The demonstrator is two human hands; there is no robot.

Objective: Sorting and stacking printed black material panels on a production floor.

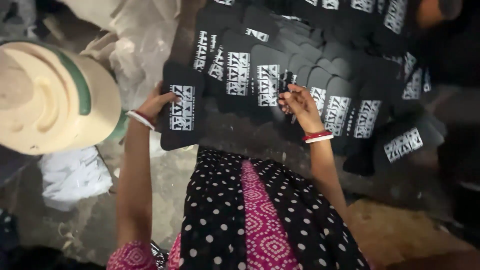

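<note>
Head view looks down at my two bare hands over a floor spread with black pieces. My left hand [159, 102] holds one black flat piece [182, 112] by its left edge. I think my fingers are closed around that edge, with the thumb on top, so the hand is clamped on it. The piece has a white printed patch in its middle. It sits near me, left of the big spread and a little apart from it.

My right hand [299, 102] is further right, over the row of black pieces [280, 80]. Its fingers are pinched together on something small and thin. I cannot tell what that thing is, because it is dark and blurry there.

The row runs from the middle out to the far right, and each piece lies partly on top of the next one. All of them show the same white patch.

To do this well, I would keep the held piece flat and steady, with the patch facing up. I would move the right hand slowly so it does not push the overlapping pieces out of line.

At the left is a big cream spool [55, 95] with a green band. White plastic sheeting [145, 45] lies behind it.
</note>
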